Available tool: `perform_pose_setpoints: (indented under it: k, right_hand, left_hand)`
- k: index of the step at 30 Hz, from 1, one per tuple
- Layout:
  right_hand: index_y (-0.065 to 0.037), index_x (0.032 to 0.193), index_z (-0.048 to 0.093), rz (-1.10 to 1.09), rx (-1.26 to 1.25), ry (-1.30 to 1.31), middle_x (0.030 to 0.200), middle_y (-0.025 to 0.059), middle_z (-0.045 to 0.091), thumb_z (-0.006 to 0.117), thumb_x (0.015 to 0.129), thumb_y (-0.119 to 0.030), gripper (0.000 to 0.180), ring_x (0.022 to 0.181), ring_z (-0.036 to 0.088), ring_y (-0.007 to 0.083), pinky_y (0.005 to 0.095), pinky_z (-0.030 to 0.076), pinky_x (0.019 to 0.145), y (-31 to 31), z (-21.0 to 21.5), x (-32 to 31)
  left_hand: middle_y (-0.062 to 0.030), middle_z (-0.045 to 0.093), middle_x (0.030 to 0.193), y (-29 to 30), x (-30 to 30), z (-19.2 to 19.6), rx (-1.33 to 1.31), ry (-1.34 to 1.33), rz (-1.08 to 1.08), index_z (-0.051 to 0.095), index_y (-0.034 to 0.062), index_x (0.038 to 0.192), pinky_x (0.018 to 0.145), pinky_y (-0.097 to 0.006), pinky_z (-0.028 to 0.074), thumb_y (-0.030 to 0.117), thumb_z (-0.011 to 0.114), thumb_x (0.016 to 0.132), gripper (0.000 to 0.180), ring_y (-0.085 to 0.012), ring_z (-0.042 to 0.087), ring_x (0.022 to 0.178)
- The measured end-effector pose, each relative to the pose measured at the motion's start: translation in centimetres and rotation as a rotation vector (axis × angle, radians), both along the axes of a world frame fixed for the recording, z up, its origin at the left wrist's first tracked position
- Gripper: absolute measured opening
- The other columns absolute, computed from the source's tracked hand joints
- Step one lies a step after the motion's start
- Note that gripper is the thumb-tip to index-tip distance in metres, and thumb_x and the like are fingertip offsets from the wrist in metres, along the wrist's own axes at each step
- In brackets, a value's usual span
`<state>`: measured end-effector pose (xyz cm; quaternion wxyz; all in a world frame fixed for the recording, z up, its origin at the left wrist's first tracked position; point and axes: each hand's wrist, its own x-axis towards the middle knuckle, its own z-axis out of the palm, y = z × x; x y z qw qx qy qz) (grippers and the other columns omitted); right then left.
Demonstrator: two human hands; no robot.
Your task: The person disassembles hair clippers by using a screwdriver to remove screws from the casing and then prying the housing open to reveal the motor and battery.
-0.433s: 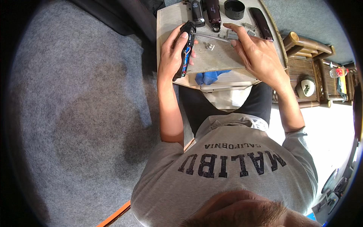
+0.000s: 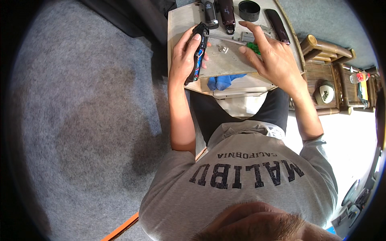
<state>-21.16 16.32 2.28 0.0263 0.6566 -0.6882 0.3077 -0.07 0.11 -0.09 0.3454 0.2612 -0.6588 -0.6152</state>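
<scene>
My left hand (image 2: 183, 56) is wrapped round an opened black hair clipper (image 2: 199, 54), held upright over the table's left side. Its inner side shows a blue part and thin coloured wires. In my right hand (image 2: 275, 60) is a screwdriver with a green handle (image 2: 253, 48). The index finger stretches forward, the thumb lies by the handle, and the other fingers are hidden under the hand. The screwdriver's thin metal shaft (image 2: 227, 39) runs left, and its tip meets the clipper's upper part. Small whitish metal parts (image 2: 222, 49) lie on the table below the shaft.
On the pale wooden table (image 2: 237, 66) stand a grey-black clipper (image 2: 210, 15), a dark maroon clipper (image 2: 227, 17), a round black dish (image 2: 249, 11) and a dark long cover (image 2: 277, 26). A blue cloth (image 2: 223, 82) lies in the drawer below. Bamboo furniture (image 2: 321, 74) is at the right.
My right thumb has shifted back and opened a little, so the green handle now shows. The screwdriver's tip stays at the clipper, and my left hand holds nearly the same place.
</scene>
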Motion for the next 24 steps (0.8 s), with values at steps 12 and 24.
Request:
perform_pose_setpoints:
  k: [12, 24]
  right_hand:
    - [-0.025, 0.153, 0.046, 0.079, -0.120, 0.063, 0.100, 0.0103, 0.073, 0.074, 0.094, -0.015, 0.067, 0.078, 0.074, 0.0336, 0.0456, 0.062, 0.068, 0.0, 0.0, -0.1]
    - [-0.024, 0.154, 0.045, 0.136, -0.162, 0.091, 0.102, 0.0131, 0.071, 0.072, 0.094, -0.011, 0.067, 0.081, 0.074, 0.0377, 0.0485, 0.063, 0.073, -0.2, 0.2, 0.0]
  left_hand:
    - [-0.0129, 0.073, 0.096, 0.0, 0.1, 0.0, 0.001, -0.007, -0.002, 0.058, 0.0044, 0.147, 0.050, -0.026, 0.054, 0.028, 0.059, 0.109, 0.044, -0.0135, 0.067, 0.065]
    - [-0.0128, 0.074, 0.095, -0.1, 0.1, 0.0, -0.002, -0.001, 0.010, 0.058, 0.0039, 0.145, 0.050, -0.027, 0.054, 0.026, 0.057, 0.110, 0.042, -0.0136, 0.067, 0.064]
